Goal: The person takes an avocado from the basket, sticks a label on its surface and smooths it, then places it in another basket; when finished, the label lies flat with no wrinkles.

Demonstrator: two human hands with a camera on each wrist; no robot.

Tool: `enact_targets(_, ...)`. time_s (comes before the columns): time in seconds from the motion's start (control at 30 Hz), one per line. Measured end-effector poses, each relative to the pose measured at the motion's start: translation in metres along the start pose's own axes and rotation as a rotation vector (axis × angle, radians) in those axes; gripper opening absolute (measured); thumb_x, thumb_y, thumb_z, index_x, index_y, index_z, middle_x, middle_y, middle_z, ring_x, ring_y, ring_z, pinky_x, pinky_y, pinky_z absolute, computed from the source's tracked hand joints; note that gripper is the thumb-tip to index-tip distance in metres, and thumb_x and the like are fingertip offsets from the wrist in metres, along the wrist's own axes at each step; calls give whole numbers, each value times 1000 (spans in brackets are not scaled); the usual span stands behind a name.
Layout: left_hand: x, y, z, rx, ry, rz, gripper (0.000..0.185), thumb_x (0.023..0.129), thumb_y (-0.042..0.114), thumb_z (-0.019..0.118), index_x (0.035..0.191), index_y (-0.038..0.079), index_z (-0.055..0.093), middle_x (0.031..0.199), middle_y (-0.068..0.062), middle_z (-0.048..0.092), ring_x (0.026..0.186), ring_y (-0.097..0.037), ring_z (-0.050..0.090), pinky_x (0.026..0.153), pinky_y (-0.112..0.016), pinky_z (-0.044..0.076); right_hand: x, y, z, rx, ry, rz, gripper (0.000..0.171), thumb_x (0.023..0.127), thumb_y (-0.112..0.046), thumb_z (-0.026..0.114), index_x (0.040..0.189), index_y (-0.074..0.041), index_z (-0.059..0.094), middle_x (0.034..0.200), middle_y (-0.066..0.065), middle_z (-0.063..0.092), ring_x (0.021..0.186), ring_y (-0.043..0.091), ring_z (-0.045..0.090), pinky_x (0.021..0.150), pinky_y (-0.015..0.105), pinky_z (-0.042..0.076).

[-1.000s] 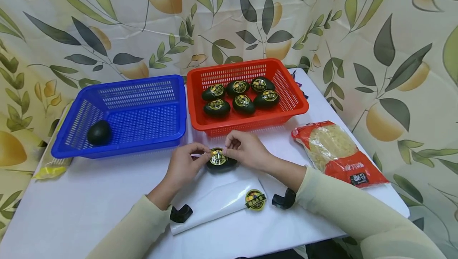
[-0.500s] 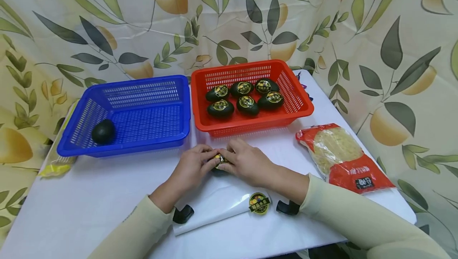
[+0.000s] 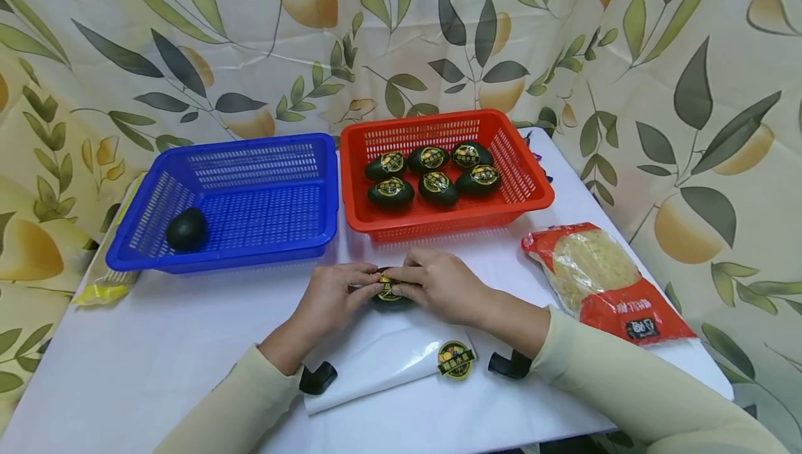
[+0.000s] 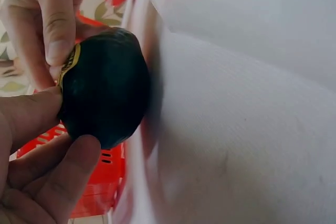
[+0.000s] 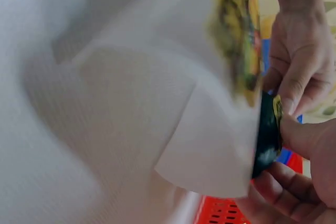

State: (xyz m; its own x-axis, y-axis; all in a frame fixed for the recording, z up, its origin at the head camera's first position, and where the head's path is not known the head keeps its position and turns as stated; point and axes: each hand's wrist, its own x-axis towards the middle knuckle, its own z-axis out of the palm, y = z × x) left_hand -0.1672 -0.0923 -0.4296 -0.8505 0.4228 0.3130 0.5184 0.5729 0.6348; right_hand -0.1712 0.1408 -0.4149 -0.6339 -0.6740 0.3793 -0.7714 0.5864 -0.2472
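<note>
A dark green avocado (image 3: 393,303) lies on the white cloth in front of the baskets, a round black-and-gold sticker (image 3: 386,289) on its upper side. My left hand (image 3: 331,295) holds its left end, thumb and fingertips at the sticker's edge. From the other side my right hand (image 3: 447,288) grips it, the thumb pressing on the sticker. In the left wrist view the avocado (image 4: 107,90) shows its bare dark side, with fingertips of both hands around it. The right wrist view shows only a strip of the avocado (image 5: 266,135) behind the white sheet.
A white glossy sheet (image 3: 382,363) with another round sticker (image 3: 456,360) lies nearest me. Behind stand a blue basket (image 3: 269,245) with one avocado (image 3: 186,230) and a red basket (image 3: 451,221) with several stickered ones. A red-and-clear food bag (image 3: 604,283) lies right, a yellow packet (image 3: 103,290) far left.
Both hands have closed in on the avocado; the fingers at the sticker's edges now press it down. The whole head view has shifted slightly.
</note>
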Motion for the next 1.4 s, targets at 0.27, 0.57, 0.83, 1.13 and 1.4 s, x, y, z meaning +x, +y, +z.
enact_targets(0.27,0,3,-1,36,-31,18,23,86,21,86,103,6,83,112,-13,78,110,-27,75,92,-39,60,1,-6,2,-82,27,-12,31,89,-30,83,117,-16,79,95,-1,64,81,12,58,61,27,50)
enact_targets(0.57,7,-2,-5,-5,-26,-25,19,82,22,88,96,11,85,107,-6,80,97,-20,76,78,-29,63,15,2,-1,56,-124,122,35,90,-38,81,118,-17,78,108,-2,69,98,14,66,82,35,58)
enact_targets(0.83,4,-4,-3,-74,-72,-123,19,83,18,88,99,8,84,104,-5,79,94,-20,74,72,-19,59,14,0,1,139,-216,165,49,89,-38,83,129,-11,72,122,2,71,111,19,69,96,41,57)
enact_targets(1.13,3,-3,2,-85,-59,-114,17,84,19,87,97,8,84,98,-3,79,91,-19,74,71,-18,58,15,4,9,189,-311,174,54,84,-31,87,130,-15,64,118,-1,71,104,14,66,89,36,57)
enact_targets(1.4,14,-2,-6,-428,-19,-473,29,100,39,70,112,13,77,99,-4,77,88,-18,71,76,-29,61,24,13,-45,345,-375,209,58,86,-40,83,137,-24,61,125,-8,67,111,13,61,93,36,56)
